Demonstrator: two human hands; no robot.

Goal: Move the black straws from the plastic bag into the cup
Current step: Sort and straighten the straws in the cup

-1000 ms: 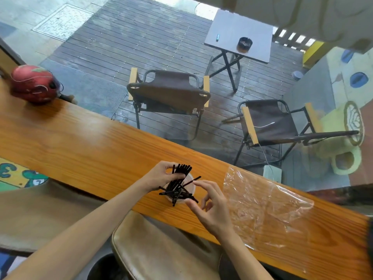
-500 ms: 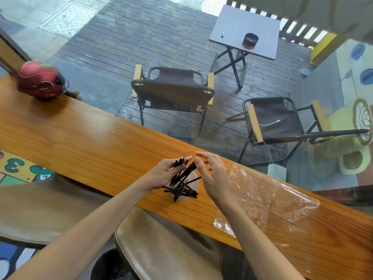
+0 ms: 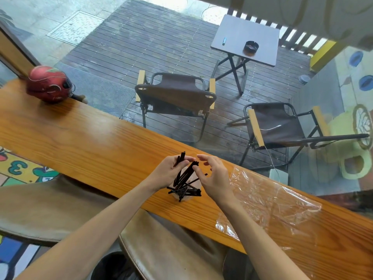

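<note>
Our left hand [image 3: 168, 172] pinches a few black straws [image 3: 184, 178] upright while our right hand [image 3: 214, 178], fingers loosely spread and holding nothing, hovers just beside the leaning bundle, which stands tangled in the cup [image 3: 186, 196] below both hands, the flat plastic bag [image 3: 268, 201] lying beyond our right wrist.

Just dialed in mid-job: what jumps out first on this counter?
The tangle of black straws bristling from the cup at the counter's near edge, with the left hand pinching a few and the right hand hovering beside. The clear plastic bag lies flat to the right; a red helmet sits far left.
</note>
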